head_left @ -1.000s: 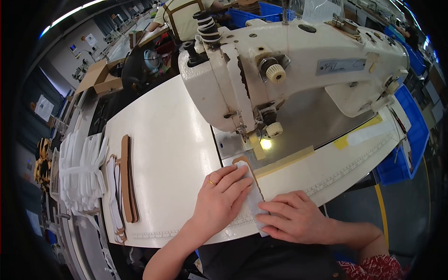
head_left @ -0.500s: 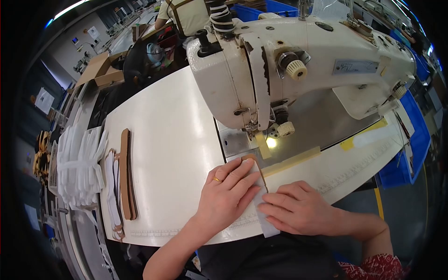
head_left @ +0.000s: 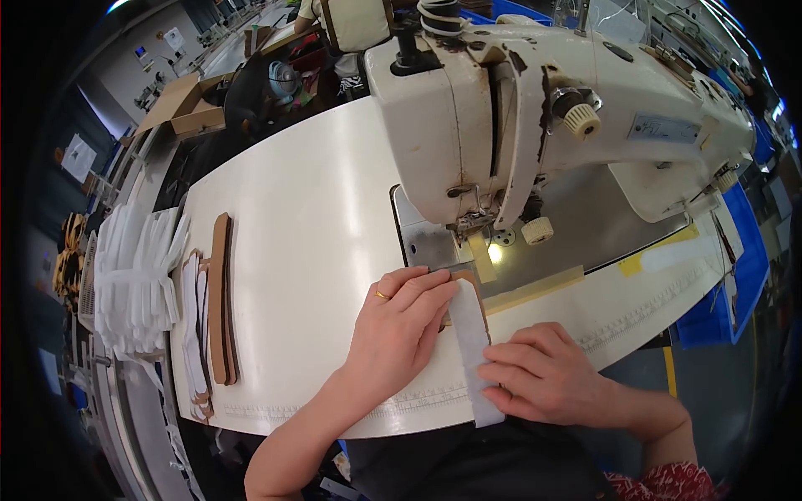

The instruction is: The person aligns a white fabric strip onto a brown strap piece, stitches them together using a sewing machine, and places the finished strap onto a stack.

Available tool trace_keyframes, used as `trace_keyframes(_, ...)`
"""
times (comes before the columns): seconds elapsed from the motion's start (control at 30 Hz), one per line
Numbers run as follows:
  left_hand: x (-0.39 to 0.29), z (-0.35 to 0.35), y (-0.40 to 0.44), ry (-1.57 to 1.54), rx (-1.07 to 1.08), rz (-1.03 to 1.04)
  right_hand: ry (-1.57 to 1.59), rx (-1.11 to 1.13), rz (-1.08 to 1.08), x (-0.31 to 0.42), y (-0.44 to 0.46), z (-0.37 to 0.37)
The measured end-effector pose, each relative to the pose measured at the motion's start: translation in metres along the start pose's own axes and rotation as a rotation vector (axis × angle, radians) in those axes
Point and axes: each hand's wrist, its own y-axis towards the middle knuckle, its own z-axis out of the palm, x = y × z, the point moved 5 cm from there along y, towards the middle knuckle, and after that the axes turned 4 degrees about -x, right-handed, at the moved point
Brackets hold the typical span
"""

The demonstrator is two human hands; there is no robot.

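A white fabric strip (head_left: 473,346) lies on top of a brown strip (head_left: 469,280) whose rounded end shows beyond it, in front of the sewing machine's needle area. My left hand (head_left: 401,321), with a ring on one finger, is closed at the upper left edge of the layered strips, its thumb mostly hidden. At the lower right edge, the fingers of my right hand (head_left: 543,371) pinch the white strip. The sewing machine (head_left: 451,142) stands just beyond both hands, with yellow tape (head_left: 480,257) near its presser foot.
On the table's left lie a stack of brown strips (head_left: 220,301) and a few white-and-brown strips (head_left: 196,334). A tied bundle of white strips (head_left: 134,288) sits past the table's left edge. A blue bin (head_left: 743,275) is at the right, and a cardboard box (head_left: 196,108) stands behind.
My left hand has drawn back leftward off the white strip's face to its edge, uncovering more of it. My right hand stays at the lower right edge. The camera view has shifted slightly.
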Motion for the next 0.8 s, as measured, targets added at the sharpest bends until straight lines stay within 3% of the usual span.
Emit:
trace_keyframes(0.37, 0.011, -0.004, 0.020, -0.141, 0.036, -0.156, 0.003, 0.001, 0.013, 0.000, 0.000, 0.000)
trace_keyframes(0.47, 0.010, -0.004, 0.027, -0.102, 0.127, -0.188, 0.002, 0.005, 0.012, -0.001, 0.000, 0.000)
trace_keyframes(0.8, 0.006, 0.002, 0.029, -0.044, 0.132, -0.243, 0.002, 0.006, 0.014, -0.001, 0.001, 0.001)
